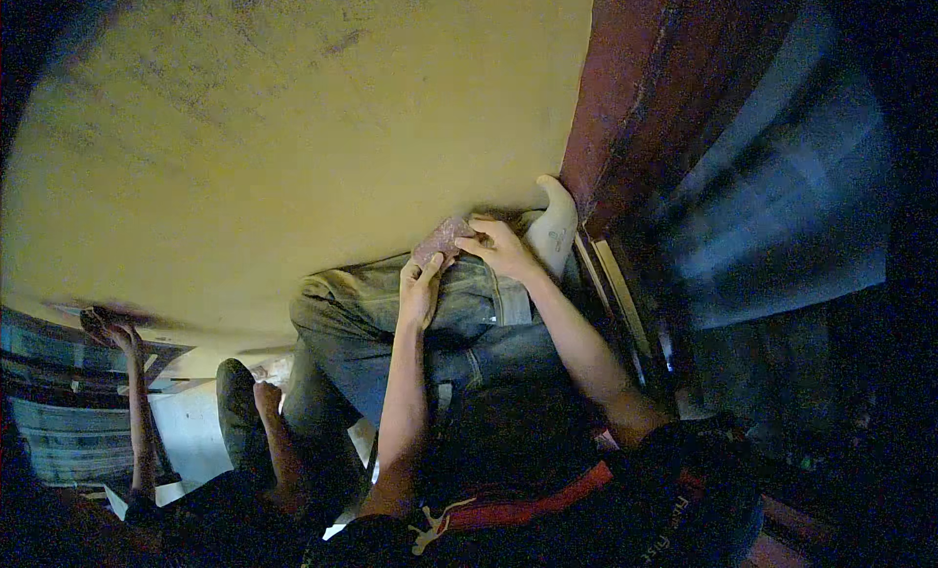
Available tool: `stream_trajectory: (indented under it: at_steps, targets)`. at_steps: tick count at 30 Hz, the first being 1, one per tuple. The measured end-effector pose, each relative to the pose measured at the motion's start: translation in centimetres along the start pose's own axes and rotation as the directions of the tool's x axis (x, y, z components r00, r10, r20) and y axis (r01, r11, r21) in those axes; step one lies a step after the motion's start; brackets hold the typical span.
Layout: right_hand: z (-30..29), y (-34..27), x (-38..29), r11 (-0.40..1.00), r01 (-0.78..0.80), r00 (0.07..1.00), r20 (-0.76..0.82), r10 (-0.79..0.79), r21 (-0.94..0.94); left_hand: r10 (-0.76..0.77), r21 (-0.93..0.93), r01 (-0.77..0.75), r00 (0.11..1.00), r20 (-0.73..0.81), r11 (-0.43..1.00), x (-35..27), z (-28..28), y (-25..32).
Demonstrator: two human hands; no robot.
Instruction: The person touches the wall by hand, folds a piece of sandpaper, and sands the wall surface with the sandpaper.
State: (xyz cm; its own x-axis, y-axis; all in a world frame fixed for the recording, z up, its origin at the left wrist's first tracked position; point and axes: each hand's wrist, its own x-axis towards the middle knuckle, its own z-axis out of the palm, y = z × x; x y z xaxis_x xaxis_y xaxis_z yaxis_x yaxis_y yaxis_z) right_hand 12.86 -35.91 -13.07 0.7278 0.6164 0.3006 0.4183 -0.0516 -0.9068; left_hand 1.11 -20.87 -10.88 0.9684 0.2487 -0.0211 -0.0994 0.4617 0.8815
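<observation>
Low before the yellow wall, my left hand (419, 293) holds a small reddish-brown sheet (442, 240), perhaps sandpaper, with the thumb on its lower end. It looks flat and roughly rectangular, with pale marks on its face. My right hand (503, 251) has its thumb and fingertips on the sheet's right end; what the fingers behind it do is partly hidden. Both hands are above my bent leg in worn jeans (366, 297). A foot in a pale sock (555, 227) shows just beyond my right hand.
A yellow wall (293, 150) with dark scuffs borders a dark red surface (623, 77). Pale strips (619, 297) lie beside my right arm. At the left, another person's raised hand (124, 333) holds a dark object at the wall; that person's other hand (268, 397) is closer to my leg.
</observation>
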Motion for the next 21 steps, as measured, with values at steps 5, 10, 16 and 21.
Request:
stream_trajectory:
  at_steps: [5,10,16,21]
  targets:
    - [1.0,1.3,0.3,0.99,-0.043,0.997,-0.063,0.052,0.135,-0.008,-0.117,0.016,0.997,0.073,0.993,-0.4,0.0,0.5]
    - [-1.3,-2.1,-1.2,0.951,-0.062,0.998,0.03,0.055,0.303,-0.06,0.034,0.055,0.987,0.148,0.998,-1.3,-1.1,0.7]
    - [0.0,-0.4,0.3,0.809,-0.311,0.95,0.184,0.252,0.498,-0.084,0.004,0.085,0.967,0.239,0.996,-0.6,-0.2,0.7]
    - [0.3,2.4,0.5,0.64,-0.353,0.934,0.295,0.2,0.682,0.129,0.444,-0.121,0.992,0.012,0.888,-9.1,-4.5,8.1]
